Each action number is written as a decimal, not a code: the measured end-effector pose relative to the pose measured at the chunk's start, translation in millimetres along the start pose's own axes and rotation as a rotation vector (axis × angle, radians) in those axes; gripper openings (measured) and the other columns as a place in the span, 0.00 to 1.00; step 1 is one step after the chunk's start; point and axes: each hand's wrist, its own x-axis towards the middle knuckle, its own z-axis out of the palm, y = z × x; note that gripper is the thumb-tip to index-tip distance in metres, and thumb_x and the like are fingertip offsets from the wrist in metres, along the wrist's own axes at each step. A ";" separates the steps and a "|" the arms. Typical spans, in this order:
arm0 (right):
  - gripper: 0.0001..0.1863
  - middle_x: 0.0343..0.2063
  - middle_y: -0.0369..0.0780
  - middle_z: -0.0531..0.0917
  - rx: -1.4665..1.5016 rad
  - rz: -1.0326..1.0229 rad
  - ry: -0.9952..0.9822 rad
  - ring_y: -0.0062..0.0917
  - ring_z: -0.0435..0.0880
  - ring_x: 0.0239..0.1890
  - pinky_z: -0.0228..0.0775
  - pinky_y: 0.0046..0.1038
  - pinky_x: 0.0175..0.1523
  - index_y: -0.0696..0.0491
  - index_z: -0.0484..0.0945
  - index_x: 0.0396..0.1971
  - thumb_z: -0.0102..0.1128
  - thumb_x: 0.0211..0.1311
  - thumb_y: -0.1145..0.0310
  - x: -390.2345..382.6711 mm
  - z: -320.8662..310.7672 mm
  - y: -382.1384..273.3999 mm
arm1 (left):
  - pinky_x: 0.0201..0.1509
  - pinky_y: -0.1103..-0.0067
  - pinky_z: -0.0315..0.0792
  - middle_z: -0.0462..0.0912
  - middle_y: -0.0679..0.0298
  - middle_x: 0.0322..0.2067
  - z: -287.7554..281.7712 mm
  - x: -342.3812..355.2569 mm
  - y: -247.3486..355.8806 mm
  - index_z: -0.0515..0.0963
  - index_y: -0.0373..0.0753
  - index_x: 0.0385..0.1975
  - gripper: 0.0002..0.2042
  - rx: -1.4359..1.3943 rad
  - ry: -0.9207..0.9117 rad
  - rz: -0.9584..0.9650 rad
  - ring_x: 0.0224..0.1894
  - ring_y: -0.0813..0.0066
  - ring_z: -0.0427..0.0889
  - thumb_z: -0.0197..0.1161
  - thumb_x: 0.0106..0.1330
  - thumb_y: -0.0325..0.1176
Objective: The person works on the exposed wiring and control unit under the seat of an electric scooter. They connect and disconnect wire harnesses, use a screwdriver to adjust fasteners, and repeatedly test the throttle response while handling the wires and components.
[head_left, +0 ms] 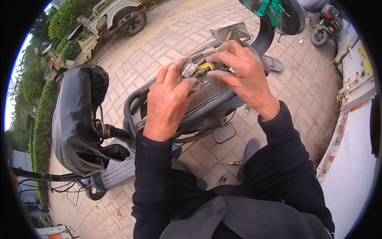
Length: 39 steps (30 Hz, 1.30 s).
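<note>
Both my hands are over the opened frame of an electric scooter [211, 96], among loose wires. My left hand [169, 97] has thumb and fingers curled about a white plastic wire connector [189, 70]. From the right, my right hand [248, 75] pinches at a small yellow connector [205, 67] on the wires, its thumb and forefinger on either side. Its exact contact is partly hidden by the fingers. Thin coloured wires [211, 51] run from there toward a silver finned controller box [229, 30] at the far end of the frame.
A black-covered handlebar [79, 119] stands at the left. On the paving lie a yellow-handled screwdriver [232, 163] and a green-handled tool [247, 109]. A parked three-wheeler [107, 24] is at the far left, a white vehicle panel [350, 155] at the right.
</note>
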 end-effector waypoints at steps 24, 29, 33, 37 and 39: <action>0.17 0.40 0.38 0.79 -0.066 0.000 0.059 0.37 0.84 0.39 0.76 0.36 0.42 0.52 0.81 0.42 0.75 0.52 0.69 -11.1 -2.9 -19.9 | 0.52 0.68 0.76 0.80 0.57 0.48 -25.5 -3.1 -5.6 0.82 0.38 0.40 0.16 -0.250 -0.128 -0.102 0.50 0.55 0.81 0.76 0.50 0.23; 0.19 0.42 0.40 0.79 -0.100 0.056 0.068 0.38 0.81 0.44 0.76 0.36 0.45 0.54 0.81 0.43 0.76 0.51 0.68 -12.0 -2.2 -24.0 | 0.44 0.68 0.74 0.79 0.57 0.38 -16.9 -6.3 1.1 0.83 0.38 0.40 0.16 -0.197 -0.059 -0.146 0.41 0.57 0.81 0.77 0.51 0.25; 0.21 0.44 0.40 0.79 -0.205 -0.090 0.102 0.39 0.77 0.52 0.71 0.42 0.54 0.52 0.81 0.43 0.76 0.48 0.68 -14.4 -2.9 -36.8 | 0.41 0.69 0.73 0.78 0.58 0.35 -13.5 -4.9 1.4 0.82 0.36 0.39 0.14 -0.216 0.019 -0.138 0.37 0.57 0.80 0.77 0.53 0.27; 0.20 0.48 0.39 0.78 -0.321 -0.139 0.013 0.40 0.74 0.60 0.64 0.48 0.64 0.50 0.82 0.40 0.75 0.43 0.69 -17.1 9.2 -46.7 | 0.41 0.66 0.75 0.78 0.58 0.35 -11.4 -5.5 -2.8 0.81 0.37 0.38 0.13 -0.240 0.024 -0.151 0.40 0.54 0.81 0.75 0.54 0.31; 0.19 0.51 0.39 0.78 -0.402 -0.217 0.080 0.41 0.71 0.65 0.63 0.49 0.68 0.50 0.82 0.39 0.75 0.43 0.69 -16.9 17.4 -46.4 | 0.40 0.65 0.75 0.78 0.57 0.34 -9.4 -6.5 -4.6 0.81 0.36 0.38 0.14 -0.245 0.041 -0.142 0.40 0.54 0.81 0.75 0.54 0.31</action>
